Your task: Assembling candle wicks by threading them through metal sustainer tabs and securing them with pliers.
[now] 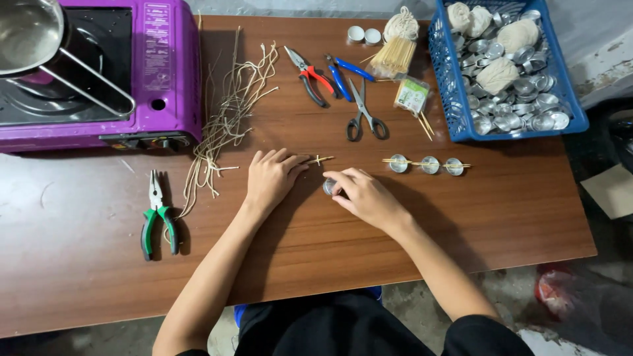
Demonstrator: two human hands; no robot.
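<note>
My left hand rests on the wooden table, its fingertips pinching a short stick with a wick that pokes out to the right. My right hand is closed over a small silver metal cup, holding it against the table just right of the left hand. To the right lie three more silver cups in a row, with thin sticks laid across them.
A purple portable stove with a metal pot stands at the back left. A bundle of wicks, green pliers, red and blue pliers, scissors and sticks lie around. A blue basket of cups sits back right.
</note>
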